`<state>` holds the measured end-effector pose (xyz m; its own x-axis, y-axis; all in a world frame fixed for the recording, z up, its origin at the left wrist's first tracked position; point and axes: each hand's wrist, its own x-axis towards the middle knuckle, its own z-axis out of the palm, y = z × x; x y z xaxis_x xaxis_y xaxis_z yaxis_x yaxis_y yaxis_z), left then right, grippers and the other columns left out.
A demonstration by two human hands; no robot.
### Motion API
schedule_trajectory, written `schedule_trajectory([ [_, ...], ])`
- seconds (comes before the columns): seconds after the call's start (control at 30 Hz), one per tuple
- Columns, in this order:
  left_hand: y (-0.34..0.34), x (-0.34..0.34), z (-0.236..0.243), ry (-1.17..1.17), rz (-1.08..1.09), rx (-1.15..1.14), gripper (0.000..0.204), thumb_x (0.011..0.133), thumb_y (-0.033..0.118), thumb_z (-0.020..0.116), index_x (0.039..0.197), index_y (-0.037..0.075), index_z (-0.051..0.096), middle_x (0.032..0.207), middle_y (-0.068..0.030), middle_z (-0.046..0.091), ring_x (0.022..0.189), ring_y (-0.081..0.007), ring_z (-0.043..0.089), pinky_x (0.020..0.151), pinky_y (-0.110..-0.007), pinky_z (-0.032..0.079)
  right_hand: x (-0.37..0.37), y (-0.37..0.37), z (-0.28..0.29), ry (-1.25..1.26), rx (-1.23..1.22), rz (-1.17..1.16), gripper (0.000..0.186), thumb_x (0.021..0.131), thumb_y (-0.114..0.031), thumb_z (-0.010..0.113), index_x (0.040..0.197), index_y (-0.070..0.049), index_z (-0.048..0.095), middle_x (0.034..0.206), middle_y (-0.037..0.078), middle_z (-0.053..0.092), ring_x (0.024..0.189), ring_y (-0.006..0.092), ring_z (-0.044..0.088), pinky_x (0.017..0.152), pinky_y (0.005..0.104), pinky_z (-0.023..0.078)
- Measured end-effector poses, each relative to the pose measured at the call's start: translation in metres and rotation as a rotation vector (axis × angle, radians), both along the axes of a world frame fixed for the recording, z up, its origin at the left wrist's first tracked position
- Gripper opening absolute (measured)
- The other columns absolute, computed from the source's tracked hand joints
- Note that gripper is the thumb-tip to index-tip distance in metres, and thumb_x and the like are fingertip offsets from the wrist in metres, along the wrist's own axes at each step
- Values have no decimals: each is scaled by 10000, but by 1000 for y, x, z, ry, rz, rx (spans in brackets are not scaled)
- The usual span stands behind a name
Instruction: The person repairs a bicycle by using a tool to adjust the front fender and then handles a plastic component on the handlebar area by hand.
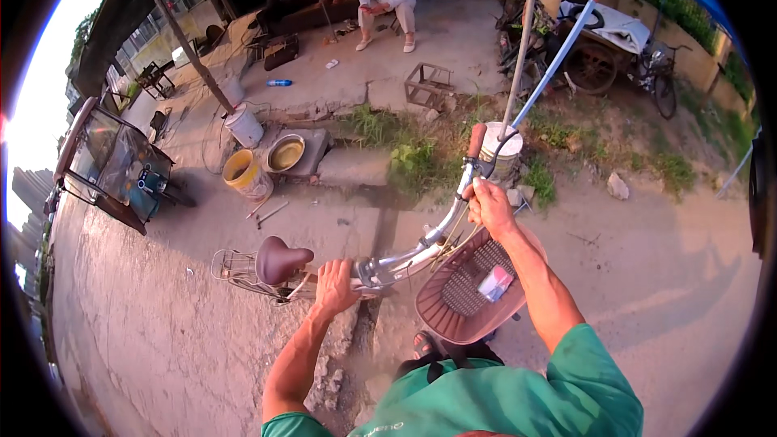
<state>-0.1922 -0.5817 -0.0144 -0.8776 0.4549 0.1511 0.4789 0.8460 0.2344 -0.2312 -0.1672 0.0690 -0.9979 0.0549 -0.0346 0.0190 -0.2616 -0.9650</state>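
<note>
A bicycle with a brown saddle (279, 259) and silver handlebar (441, 222) stretches across the view in front of me. My left hand (335, 285) is closed around its frame, just right of the saddle. My right hand (488, 206) grips the handlebar below the brown grip (477, 139) and brake lever. Below that hand is a brown plastic basket (437, 307) holding a small pink-and-white packet (496, 283). My sandaled foot shows under the basket.
A seated person (384, 0) is on the raised pavement beyond. Buckets (247, 174), a basin (285, 154), a metal stand (427, 85) and weeds lie ahead. A small three-wheeler (117, 170) stands left, a cart (595, 65) and bicycle back right. Poles (522, 40) rise near the handlebar.
</note>
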Motion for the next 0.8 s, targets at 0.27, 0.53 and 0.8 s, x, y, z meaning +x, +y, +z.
schedule_trajectory([
  [0.27,5,-8,-17,-14,94,106,458,696,272,860,1045,85,630,978,-124,655,979,-368,623,875,-486,448,105,-100,41,-103,59,542,364,1075,-361,610,916,-33,614,731,-20,549,611,55,519,541,248,443],
  [0.53,4,5,-9,-54,74,131,379,703,222,825,992,82,623,943,-116,660,960,-356,647,843,-488,461,169,-151,-65,-569,-119,703,270,1100,-289,545,978,-54,596,699,-23,517,530,69,457,490,259,450],
  [0.8,3,12,-8,-107,108,93,383,729,276,824,1004,96,627,966,-115,682,992,-355,657,869,-501,468,165,-169,-80,-533,-159,526,232,1096,-242,540,1202,-73,658,776,-23,515,559,39,423,467,223,417],
])
